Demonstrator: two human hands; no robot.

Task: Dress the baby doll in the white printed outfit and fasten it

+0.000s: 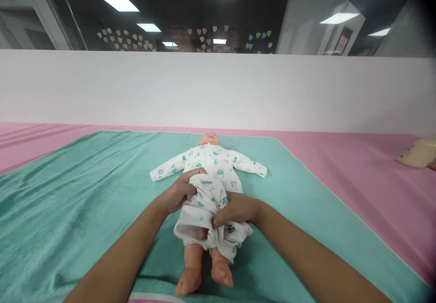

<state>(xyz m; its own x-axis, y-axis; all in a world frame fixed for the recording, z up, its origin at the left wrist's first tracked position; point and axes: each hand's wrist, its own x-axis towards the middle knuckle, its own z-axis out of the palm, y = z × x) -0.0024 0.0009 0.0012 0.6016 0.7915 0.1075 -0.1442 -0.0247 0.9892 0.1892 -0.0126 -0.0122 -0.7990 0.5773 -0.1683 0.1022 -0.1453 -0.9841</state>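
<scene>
A baby doll lies on its back, head away from me and bare feet toward me. It wears a white printed long-sleeved top, both sleeves spread out sideways. White printed pants are bunched over its hips and thighs. My left hand grips the pants fabric near the top's lower edge, thumb and fingers pinched on it. My right hand is closed on the pants at the right, with some fingers hidden in the folds; a fingertip shows inside the opening. The lower legs and feet stick out below the cloth.
A teal towel lies under the doll, over a pink sheet. Behind stands a white low wall with dark glass above. At the far right edge is a pale yellowish object that I cannot identify.
</scene>
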